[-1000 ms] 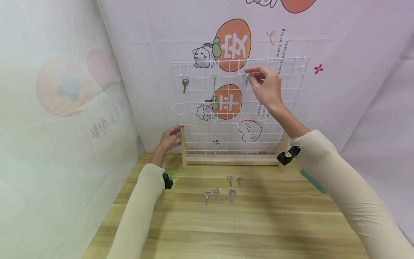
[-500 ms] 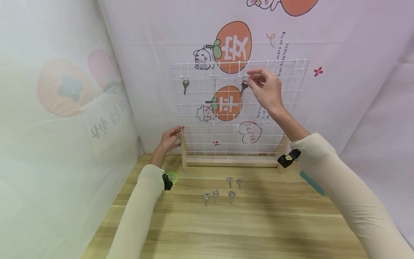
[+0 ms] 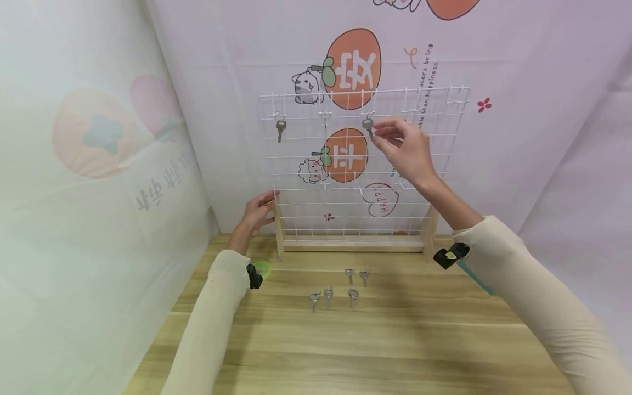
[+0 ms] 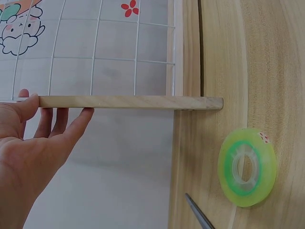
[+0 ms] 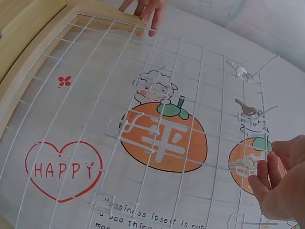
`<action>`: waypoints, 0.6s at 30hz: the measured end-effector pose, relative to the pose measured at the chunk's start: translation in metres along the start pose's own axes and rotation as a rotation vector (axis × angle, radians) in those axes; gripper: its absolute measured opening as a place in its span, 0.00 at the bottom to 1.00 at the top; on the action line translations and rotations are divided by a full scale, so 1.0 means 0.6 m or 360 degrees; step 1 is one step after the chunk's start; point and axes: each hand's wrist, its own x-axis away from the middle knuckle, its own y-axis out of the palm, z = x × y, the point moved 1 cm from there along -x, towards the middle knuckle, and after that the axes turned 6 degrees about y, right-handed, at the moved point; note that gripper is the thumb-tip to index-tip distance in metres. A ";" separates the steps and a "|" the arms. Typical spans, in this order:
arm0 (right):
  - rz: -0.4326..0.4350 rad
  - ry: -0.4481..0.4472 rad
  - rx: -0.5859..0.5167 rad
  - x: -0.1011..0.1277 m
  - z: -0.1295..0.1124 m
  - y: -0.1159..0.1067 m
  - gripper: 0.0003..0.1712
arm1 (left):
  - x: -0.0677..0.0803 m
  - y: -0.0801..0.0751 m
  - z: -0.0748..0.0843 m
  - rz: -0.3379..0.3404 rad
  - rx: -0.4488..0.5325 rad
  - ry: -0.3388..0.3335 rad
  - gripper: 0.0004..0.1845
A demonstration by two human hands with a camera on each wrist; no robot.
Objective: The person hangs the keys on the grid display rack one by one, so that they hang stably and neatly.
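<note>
A white wire grid rack stands upright on wooden legs. My left hand grips its left wooden post, thumb on one side and fingers on the other. Near the top row, my right hand is beside a key hanging from a hook, its fingertips close to or touching it. In the right wrist view a gap shows between thumb and fingers, with that key just past the fingertips. Two more keys hang further left: one flat-on, one edge-on.
Several loose silver keys lie on the wooden table before the rack. A green tape roll and a dark pointed tip are near the left post. Bare white hooks project from the grid. A teal strip lies right.
The right hand has shifted slightly down and away from the hook. The key there, tilted under the fingers before, now hangs in plain view. The left hand stays on the post.
</note>
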 end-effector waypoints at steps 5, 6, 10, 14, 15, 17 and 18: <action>-0.0070 -0.0033 0.0016 0.021 0.009 0.003 0.16 | 0.000 0.000 0.000 -0.0003 -0.0001 0.0009 0.24; -0.0082 -0.0043 0.0025 0.025 0.010 0.004 0.16 | 0.000 -0.001 0.000 -0.0005 -0.0006 0.0010 0.24; -0.0132 -0.0062 0.0052 0.042 0.020 0.009 0.17 | -0.001 -0.003 0.000 -0.0006 -0.0030 0.0006 0.24; -0.0183 -0.0033 0.0052 0.059 0.032 0.015 0.17 | -0.002 -0.003 -0.001 -0.0013 -0.0022 0.0004 0.24; -0.0193 -0.0023 0.0050 0.063 0.035 0.017 0.17 | -0.002 -0.003 -0.001 -0.0013 -0.0018 0.0002 0.24; -0.0211 -0.0006 0.0058 0.071 0.042 0.019 0.16 | -0.002 -0.002 -0.001 -0.0017 -0.0019 0.0001 0.24; -0.0223 -0.0001 0.0056 0.075 0.045 0.021 0.16 | -0.002 -0.002 -0.001 -0.0018 -0.0022 -0.0001 0.24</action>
